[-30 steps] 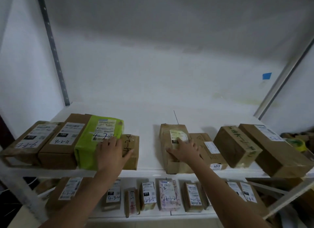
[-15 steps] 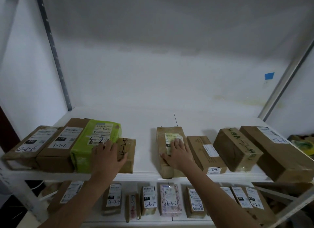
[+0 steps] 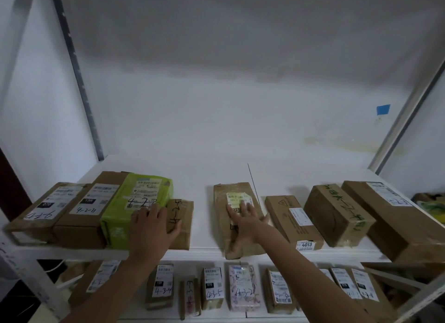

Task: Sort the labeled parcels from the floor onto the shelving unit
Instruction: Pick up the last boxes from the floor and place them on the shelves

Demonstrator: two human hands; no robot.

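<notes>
On the white shelf a green parcel lies beside a small brown box marked 4-2. My left hand rests flat across both, fingers spread. My right hand lies flat with straight fingers on a brown paper-wrapped parcel with a yellow label, in the shelf's middle; the parcel's near end overhangs the front edge slightly.
Two brown boxes sit left of the green parcel. Right of the paper parcel stand a box tagged 4013 and two bigger boxes. The lower shelf holds several labeled parcels. Metal uprights frame the unit.
The paper-wrapped parcel has slid left and away from the 4013 box under my right hand. My left hand has stayed on the green parcel and small box.
</notes>
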